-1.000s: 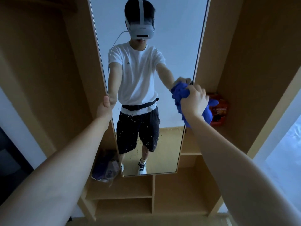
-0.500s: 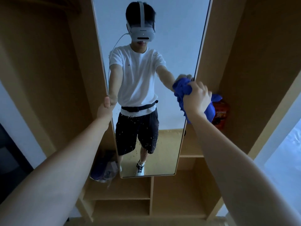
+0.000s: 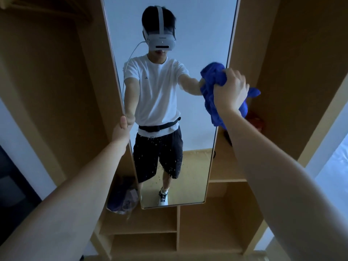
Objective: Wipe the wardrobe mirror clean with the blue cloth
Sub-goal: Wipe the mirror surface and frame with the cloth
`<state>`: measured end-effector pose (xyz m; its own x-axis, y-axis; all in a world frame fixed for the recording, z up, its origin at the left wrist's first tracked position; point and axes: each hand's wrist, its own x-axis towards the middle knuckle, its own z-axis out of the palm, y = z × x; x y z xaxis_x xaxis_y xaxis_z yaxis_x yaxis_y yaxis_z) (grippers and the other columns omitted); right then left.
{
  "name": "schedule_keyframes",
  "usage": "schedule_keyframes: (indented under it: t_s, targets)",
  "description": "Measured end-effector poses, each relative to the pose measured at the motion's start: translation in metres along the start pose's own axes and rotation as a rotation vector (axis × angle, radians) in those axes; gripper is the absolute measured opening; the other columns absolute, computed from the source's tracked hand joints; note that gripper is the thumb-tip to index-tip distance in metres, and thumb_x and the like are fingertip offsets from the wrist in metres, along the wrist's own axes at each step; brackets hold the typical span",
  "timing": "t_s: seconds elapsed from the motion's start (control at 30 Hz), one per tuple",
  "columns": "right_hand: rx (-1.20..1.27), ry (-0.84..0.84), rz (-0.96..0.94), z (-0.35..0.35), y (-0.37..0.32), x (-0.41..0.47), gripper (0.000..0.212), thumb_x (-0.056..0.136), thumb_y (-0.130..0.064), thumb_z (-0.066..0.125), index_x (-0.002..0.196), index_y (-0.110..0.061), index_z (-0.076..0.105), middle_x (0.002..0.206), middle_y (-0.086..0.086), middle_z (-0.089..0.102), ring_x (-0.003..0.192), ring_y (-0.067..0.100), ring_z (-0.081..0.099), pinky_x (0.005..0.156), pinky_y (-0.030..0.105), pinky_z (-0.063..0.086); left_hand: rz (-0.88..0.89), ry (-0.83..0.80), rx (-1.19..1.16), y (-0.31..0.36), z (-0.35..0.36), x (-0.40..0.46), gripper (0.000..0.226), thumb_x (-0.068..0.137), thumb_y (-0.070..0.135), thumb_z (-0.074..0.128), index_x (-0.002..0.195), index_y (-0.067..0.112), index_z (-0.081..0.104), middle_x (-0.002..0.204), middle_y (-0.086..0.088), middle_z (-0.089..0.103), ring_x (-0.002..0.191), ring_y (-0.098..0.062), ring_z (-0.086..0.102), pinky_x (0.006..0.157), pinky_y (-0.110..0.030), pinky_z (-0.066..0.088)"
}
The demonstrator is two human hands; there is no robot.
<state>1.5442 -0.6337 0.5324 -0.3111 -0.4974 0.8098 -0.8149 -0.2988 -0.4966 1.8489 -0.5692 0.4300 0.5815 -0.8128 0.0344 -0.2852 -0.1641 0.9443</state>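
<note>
A tall narrow mirror (image 3: pixel 197 44) stands in front of the open wooden wardrobe and reflects a person in a white shirt and dark shorts. Its lower part is speckled with droplets. My right hand (image 3: pixel 232 92) grips a bunched blue cloth (image 3: pixel 211 85) and holds it against the mirror's right edge at mid height. My left hand (image 3: pixel 121 131) holds the mirror's left edge, thumb on the front of the frame; its fingers are hidden behind the frame.
Wooden wardrobe shelves (image 3: pixel 143 231) lie below the mirror. A purple bag (image 3: pixel 122 198) sits on the shelf at lower left. A red packet (image 3: pixel 256 121) stands on the right shelf behind the cloth. A bright window (image 3: pixel 333 178) is at the far right.
My right hand has moved the blue cloth upward along the mirror's right edge. My left hand has kept its hold on the left edge.
</note>
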Motion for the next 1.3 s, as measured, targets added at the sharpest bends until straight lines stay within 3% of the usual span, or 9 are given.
schedule_keyframes:
  t_s: [0.23,0.37,0.47,0.6,0.7,0.8,1.03,1.2,1.3]
  targets:
    - [-0.073,-0.263,0.118,0.021,0.060,-0.107,0.022,0.076,-0.010,0.055,0.092,-0.020,0.066,0.088,0.000,0.064,0.088,0.030,0.057,0.079,0.039,0.036,-0.015,0.001,-0.028,0.000,-0.001,-0.001,0.067,0.101,0.062,0.017,0.151,0.023,0.037,0.141,-0.014,0.053,0.128,-0.036,0.050,0.107,-0.048,0.042]
    - [-0.014,-0.076,-0.001,0.002,0.023,-0.052,0.014,0.079,-0.014,0.052,0.087,-0.021,0.062,0.085,-0.001,0.064,0.084,0.027,0.057,0.075,0.034,0.031,0.000,-0.021,-0.042,0.001,0.000,-0.001,0.066,0.102,0.059,0.015,0.152,0.020,0.034,0.146,-0.014,0.048,0.134,-0.034,0.045,0.108,-0.043,0.040]
    - [0.054,0.032,-0.039,-0.007,-0.007,-0.008,0.022,0.074,-0.009,0.052,0.091,-0.018,0.062,0.088,-0.001,0.062,0.085,0.024,0.054,0.079,0.035,0.036,0.012,-0.008,-0.039,-0.001,0.002,-0.001,0.066,0.103,0.058,0.015,0.151,0.019,0.036,0.147,-0.015,0.047,0.133,-0.035,0.045,0.095,-0.037,0.038]
    - [-0.020,-0.045,-0.067,0.017,0.005,-0.039,0.039,0.073,-0.007,0.054,0.110,-0.013,0.066,0.099,0.003,0.066,0.090,0.030,0.058,0.080,0.042,0.043,0.023,-0.012,-0.033,-0.001,0.003,-0.005,0.064,0.103,0.056,0.015,0.152,0.020,0.034,0.150,-0.013,0.044,0.136,-0.033,0.042,0.096,-0.035,0.036]
    - [-0.094,-0.200,-0.053,0.034,0.039,-0.109,0.030,0.071,-0.005,0.056,0.099,-0.014,0.065,0.099,0.005,0.066,0.092,0.033,0.058,0.077,0.043,0.040,0.005,-0.009,-0.027,0.000,-0.001,-0.005,0.064,0.103,0.059,0.015,0.153,0.022,0.033,0.149,-0.012,0.045,0.136,-0.033,0.043,0.106,-0.042,0.037]
    - [-0.125,-0.427,0.097,0.034,0.058,-0.139,0.023,0.074,-0.005,0.055,0.091,-0.019,0.062,0.097,0.001,0.063,0.096,0.031,0.055,0.079,0.041,0.036,0.008,0.003,-0.012,-0.001,-0.002,-0.006,0.065,0.102,0.059,0.015,0.151,0.021,0.037,0.142,-0.014,0.052,0.129,-0.033,0.049,0.097,-0.040,0.040]
    - [0.083,-0.087,-0.024,0.013,-0.017,-0.043,0.043,0.075,-0.007,0.052,0.114,-0.015,0.066,0.098,0.000,0.064,0.092,0.028,0.055,0.083,0.039,0.039,0.032,-0.013,-0.047,-0.001,0.001,-0.007,0.064,0.104,0.056,0.015,0.150,0.018,0.038,0.148,-0.013,0.047,0.136,-0.033,0.042,0.098,-0.036,0.035]
    - [-0.008,-0.103,-0.108,0.039,0.000,-0.071,0.037,0.075,-0.010,0.056,0.110,-0.013,0.066,0.103,0.003,0.066,0.092,0.030,0.056,0.081,0.044,0.044,0.026,-0.004,-0.020,-0.002,0.001,-0.010,0.064,0.104,0.055,0.015,0.150,0.017,0.038,0.148,-0.012,0.046,0.136,-0.033,0.043,0.102,-0.038,0.037]
    - [-0.053,-0.251,-0.121,0.045,0.031,-0.130,0.025,0.071,-0.006,0.058,0.095,-0.011,0.066,0.096,0.007,0.064,0.093,0.036,0.057,0.078,0.046,0.043,0.007,-0.004,-0.010,-0.002,-0.001,-0.007,0.064,0.104,0.056,0.015,0.149,0.017,0.039,0.148,-0.013,0.047,0.136,-0.033,0.043,0.106,-0.041,0.037]
